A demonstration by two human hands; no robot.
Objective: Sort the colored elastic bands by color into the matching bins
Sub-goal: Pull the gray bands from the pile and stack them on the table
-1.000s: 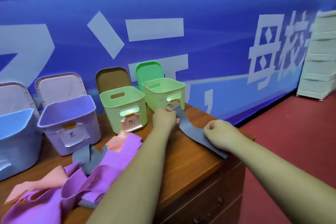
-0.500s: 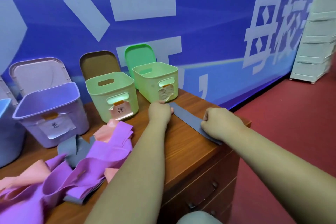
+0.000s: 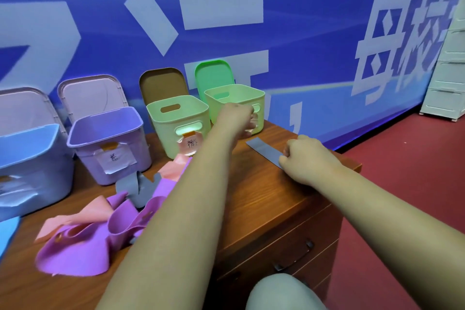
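Four lidless bins along the table: blue bin, purple bin, two green bins, contents unseen. Purple-pink band pile in front. Right hand pinching grey band flat; left hand clenched, empty.

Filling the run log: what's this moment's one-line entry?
right hand: pinning flat grey elastic band | left hand: at rightmost green plastic bin

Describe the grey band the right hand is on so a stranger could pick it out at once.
Start at the wooden desk and go to its far right corner, beside the rightmost green bin. The grey band lies flat there as a single strip, pinned under the right hand. The other grey bands are tangled in the purple and pink pile.
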